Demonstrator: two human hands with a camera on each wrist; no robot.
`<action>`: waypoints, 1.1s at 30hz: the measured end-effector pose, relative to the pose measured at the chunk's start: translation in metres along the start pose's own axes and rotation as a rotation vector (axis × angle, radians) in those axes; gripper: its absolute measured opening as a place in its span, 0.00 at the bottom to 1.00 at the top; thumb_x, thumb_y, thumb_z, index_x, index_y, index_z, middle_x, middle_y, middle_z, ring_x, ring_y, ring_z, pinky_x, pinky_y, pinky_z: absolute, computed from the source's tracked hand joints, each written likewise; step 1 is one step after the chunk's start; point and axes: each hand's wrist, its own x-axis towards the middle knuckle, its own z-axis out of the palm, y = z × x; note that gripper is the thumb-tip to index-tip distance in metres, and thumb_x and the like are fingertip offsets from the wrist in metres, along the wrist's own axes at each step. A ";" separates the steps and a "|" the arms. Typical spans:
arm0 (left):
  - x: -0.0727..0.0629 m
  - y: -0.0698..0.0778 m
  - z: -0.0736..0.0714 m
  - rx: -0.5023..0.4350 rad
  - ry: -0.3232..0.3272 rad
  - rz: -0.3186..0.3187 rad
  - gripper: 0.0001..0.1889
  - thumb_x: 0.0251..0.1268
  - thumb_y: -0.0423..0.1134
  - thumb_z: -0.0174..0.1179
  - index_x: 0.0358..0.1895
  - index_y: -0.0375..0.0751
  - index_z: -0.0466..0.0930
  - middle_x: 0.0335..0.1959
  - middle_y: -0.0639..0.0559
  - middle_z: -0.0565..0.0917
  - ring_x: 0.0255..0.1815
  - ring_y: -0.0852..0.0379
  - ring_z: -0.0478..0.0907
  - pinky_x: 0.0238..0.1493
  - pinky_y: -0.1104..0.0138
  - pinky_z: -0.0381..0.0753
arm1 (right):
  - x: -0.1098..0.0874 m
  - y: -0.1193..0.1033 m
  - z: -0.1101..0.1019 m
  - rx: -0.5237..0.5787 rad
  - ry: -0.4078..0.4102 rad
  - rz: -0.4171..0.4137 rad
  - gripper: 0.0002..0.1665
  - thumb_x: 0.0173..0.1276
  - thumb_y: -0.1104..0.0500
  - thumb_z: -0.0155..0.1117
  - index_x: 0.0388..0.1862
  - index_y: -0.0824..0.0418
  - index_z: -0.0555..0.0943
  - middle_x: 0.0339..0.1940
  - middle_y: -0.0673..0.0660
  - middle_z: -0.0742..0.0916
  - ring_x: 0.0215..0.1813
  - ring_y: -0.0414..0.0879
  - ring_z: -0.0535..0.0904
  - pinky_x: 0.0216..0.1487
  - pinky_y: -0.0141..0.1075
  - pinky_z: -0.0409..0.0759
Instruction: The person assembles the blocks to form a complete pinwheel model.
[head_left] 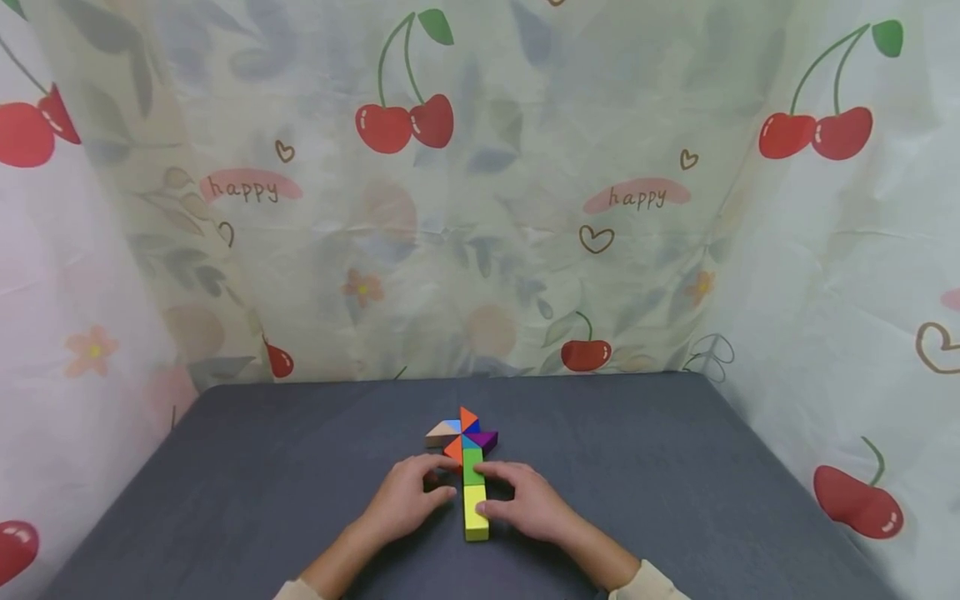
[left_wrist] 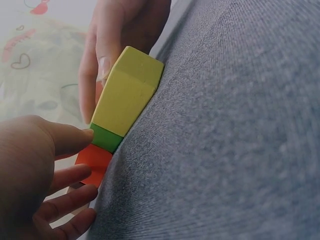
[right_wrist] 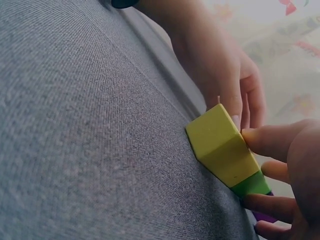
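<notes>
A yellow block [head_left: 476, 512] and a green block [head_left: 472, 467] lie end to end in a column on the dark cloth. At the column's far end, several triangular blocks form a pinwheel, among them a purple block [head_left: 483, 440] and an orange block [head_left: 454, 450]. My right hand [head_left: 528, 502] is beside the column, thumb at the yellow block's side and index finger at the green one. My left hand [head_left: 408, 497] is on the other side, fingers loosely bent, index fingertip by the orange block [left_wrist: 95, 162] and thumb apart from the yellow block.
A dark grey cloth [head_left: 300, 450] covers the table under the blocks. Behind it and at both sides hangs a pale curtain [head_left: 465, 275] printed with cherries, hearts and leaves.
</notes>
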 end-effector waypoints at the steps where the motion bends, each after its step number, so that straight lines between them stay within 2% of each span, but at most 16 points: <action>1: 0.000 0.000 0.000 -0.001 -0.002 -0.001 0.16 0.60 0.46 0.68 0.52 0.53 0.84 0.45 0.57 0.82 0.40 0.58 0.75 0.42 0.57 0.75 | 0.000 0.000 0.000 -0.003 0.002 -0.004 0.32 0.62 0.43 0.70 0.64 0.49 0.77 0.62 0.48 0.79 0.65 0.55 0.68 0.62 0.60 0.63; 11: -0.001 0.002 -0.003 0.012 0.006 0.006 0.14 0.61 0.45 0.68 0.50 0.52 0.84 0.44 0.56 0.82 0.40 0.57 0.75 0.42 0.56 0.74 | -0.002 -0.003 0.000 -0.024 0.013 -0.038 0.27 0.67 0.46 0.65 0.65 0.48 0.77 0.63 0.48 0.79 0.66 0.55 0.68 0.62 0.61 0.63; 18: -0.004 0.003 -0.004 0.018 -0.013 -0.002 0.14 0.62 0.46 0.67 0.50 0.52 0.85 0.44 0.57 0.82 0.40 0.57 0.75 0.41 0.56 0.74 | -0.004 -0.002 0.001 0.023 0.007 -0.048 0.24 0.71 0.49 0.62 0.64 0.50 0.78 0.63 0.49 0.79 0.66 0.55 0.69 0.63 0.61 0.63; 22: -0.005 0.002 -0.007 0.006 -0.002 -0.005 0.13 0.62 0.45 0.67 0.49 0.52 0.85 0.45 0.57 0.82 0.41 0.56 0.74 0.42 0.56 0.74 | -0.003 0.000 0.000 0.071 0.012 -0.071 0.24 0.71 0.50 0.61 0.65 0.52 0.77 0.62 0.50 0.80 0.66 0.54 0.70 0.63 0.59 0.63; 28: -0.010 -0.003 -0.012 0.022 0.070 0.031 0.10 0.61 0.41 0.67 0.46 0.50 0.86 0.43 0.56 0.83 0.41 0.54 0.76 0.42 0.56 0.76 | -0.007 0.008 -0.006 0.119 0.055 -0.071 0.24 0.71 0.52 0.62 0.64 0.53 0.77 0.57 0.53 0.83 0.62 0.54 0.74 0.60 0.57 0.69; 31: -0.013 -0.007 -0.017 0.048 0.146 0.057 0.10 0.60 0.39 0.69 0.45 0.50 0.86 0.41 0.59 0.83 0.42 0.56 0.76 0.43 0.57 0.76 | -0.009 0.014 -0.014 0.134 0.085 -0.087 0.22 0.71 0.54 0.62 0.63 0.56 0.78 0.56 0.55 0.84 0.58 0.52 0.77 0.57 0.52 0.74; 33: -0.014 -0.011 -0.022 0.091 0.205 0.096 0.09 0.59 0.38 0.70 0.43 0.50 0.87 0.42 0.60 0.83 0.43 0.57 0.76 0.45 0.56 0.76 | -0.009 0.019 -0.021 0.125 0.119 -0.104 0.21 0.71 0.56 0.62 0.61 0.58 0.79 0.54 0.54 0.84 0.56 0.50 0.79 0.55 0.49 0.76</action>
